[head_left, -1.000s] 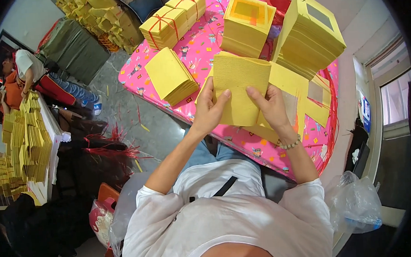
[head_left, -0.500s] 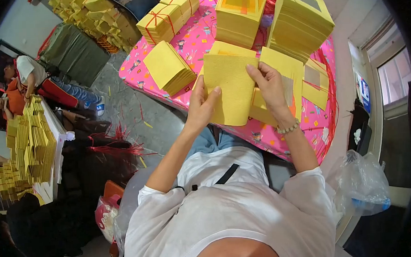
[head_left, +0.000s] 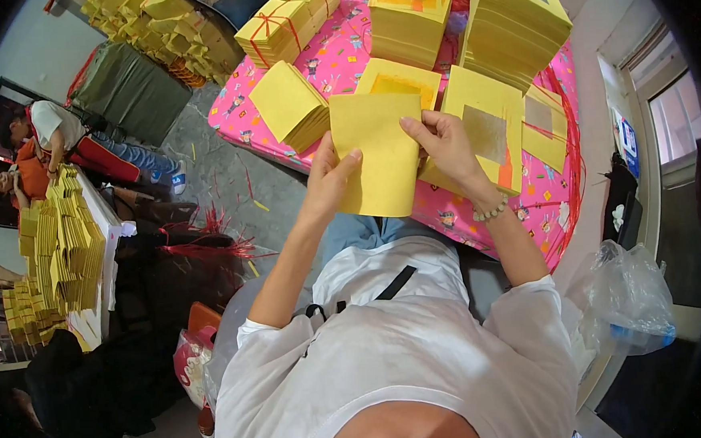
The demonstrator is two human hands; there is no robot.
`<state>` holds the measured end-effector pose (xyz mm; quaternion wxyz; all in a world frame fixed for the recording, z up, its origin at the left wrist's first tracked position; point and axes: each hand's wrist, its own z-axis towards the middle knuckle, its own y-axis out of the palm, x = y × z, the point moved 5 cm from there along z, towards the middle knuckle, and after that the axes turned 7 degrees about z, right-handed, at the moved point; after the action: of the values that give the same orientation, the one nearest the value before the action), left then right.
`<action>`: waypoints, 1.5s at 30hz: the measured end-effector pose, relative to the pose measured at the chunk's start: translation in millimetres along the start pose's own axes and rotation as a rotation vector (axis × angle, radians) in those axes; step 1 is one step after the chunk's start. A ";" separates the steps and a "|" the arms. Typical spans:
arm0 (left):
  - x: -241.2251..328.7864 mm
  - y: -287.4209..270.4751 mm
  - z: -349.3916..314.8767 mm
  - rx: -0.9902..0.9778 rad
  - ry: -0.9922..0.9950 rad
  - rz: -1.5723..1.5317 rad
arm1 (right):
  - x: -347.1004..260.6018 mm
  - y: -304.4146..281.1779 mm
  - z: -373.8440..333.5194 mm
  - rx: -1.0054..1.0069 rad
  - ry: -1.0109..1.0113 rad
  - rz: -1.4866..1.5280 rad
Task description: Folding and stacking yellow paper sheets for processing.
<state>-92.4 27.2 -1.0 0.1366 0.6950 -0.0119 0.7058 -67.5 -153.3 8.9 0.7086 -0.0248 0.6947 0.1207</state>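
A plain yellow paper sheet (head_left: 381, 165) is held up in front of me, over the table's near edge. My left hand (head_left: 328, 180) pinches its left side, thumb on top. On the upper right, my right hand (head_left: 444, 145) grips the same sheet with thumb and fingers; whether it is one layer or several I cannot tell. Just beyond the sheet lies a yellow paper stack with an orange patch (head_left: 402, 82). By my right hand is a yellow stack with a silver patch (head_left: 486, 134). Left of the sheet sits a plain yellow stack (head_left: 289, 106).
A pink patterned cloth (head_left: 340, 47) covers the table. Tall yellow stacks (head_left: 512, 36) and bundles tied with red string (head_left: 275, 35) stand farther back. Red strings (head_left: 575, 149) hang along the right edge. At left, people stand by a white table (head_left: 103, 242) of folded yellow paper.
Both hands have shifted slightly left with the yellow sheet, showing more of the stacks behind it. Both keep their grip. The whole view has also moved a little.
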 end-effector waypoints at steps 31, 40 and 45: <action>13.2 -99.7 15.4 0.293 -0.009 0.023 | 15.2 90.5 51.8 -0.330 0.300 -0.200; 1.9 -123.1 -20.2 0.503 0.088 0.020 | 58.1 114.2 45.1 -0.434 0.233 -0.098; -7.9 -136.3 -19.5 0.586 0.059 -0.042 | 47.2 120.0 64.1 -0.471 0.167 -0.309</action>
<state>-83.0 161.0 -33.0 -0.0553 0.6843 0.2107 0.6959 -29.2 -17.6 -19.8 0.6339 -0.3041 0.6913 0.1668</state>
